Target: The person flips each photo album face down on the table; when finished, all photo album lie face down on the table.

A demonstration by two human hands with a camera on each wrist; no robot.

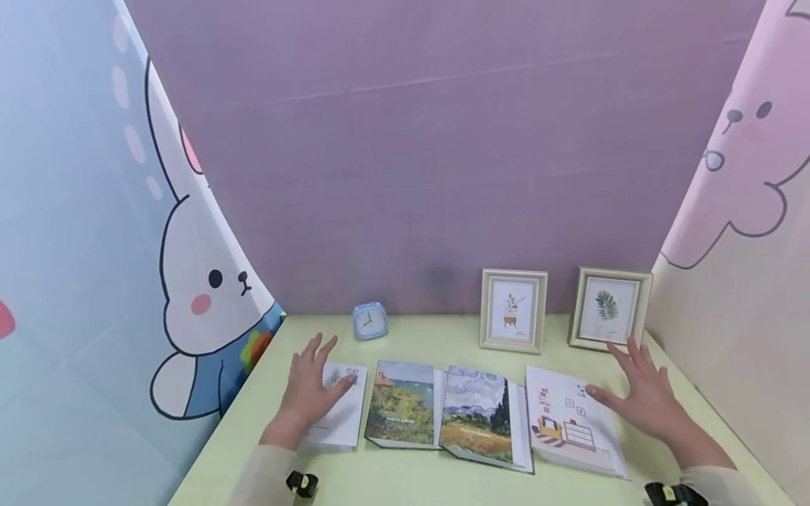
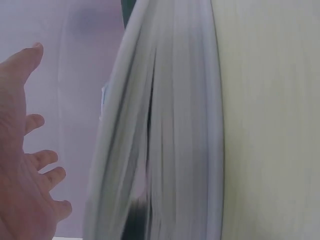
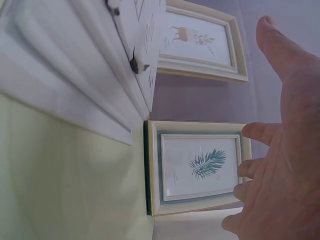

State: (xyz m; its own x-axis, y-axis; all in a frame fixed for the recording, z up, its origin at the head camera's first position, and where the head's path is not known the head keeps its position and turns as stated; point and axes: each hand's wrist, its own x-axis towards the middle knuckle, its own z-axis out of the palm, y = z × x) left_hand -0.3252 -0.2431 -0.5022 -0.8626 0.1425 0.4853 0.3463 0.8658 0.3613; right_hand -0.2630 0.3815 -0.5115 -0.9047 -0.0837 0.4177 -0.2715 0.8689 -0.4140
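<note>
My left hand (image 1: 310,393) hovers over the left part of a white photo album (image 1: 342,418), its fingers spread and nothing in them. The thick page edges of an album (image 2: 175,125) fill the middle of the left wrist view, with the hand's fingers beyond. On the other side, my right hand (image 1: 652,404), fingers spread and empty, is beside a white album with a furniture drawing (image 1: 569,436). Between them lie two albums with painted covers, one of a seaside garden (image 1: 400,411) and one of a field with dark trees (image 1: 476,414).
A small blue alarm clock (image 1: 370,321) stands at the back left of the pale green table (image 1: 430,337). Two framed plant pictures stand at the back right: a potted plant frame (image 1: 513,310) and a leaf frame (image 1: 609,309). Walls with cartoon prints flank the table.
</note>
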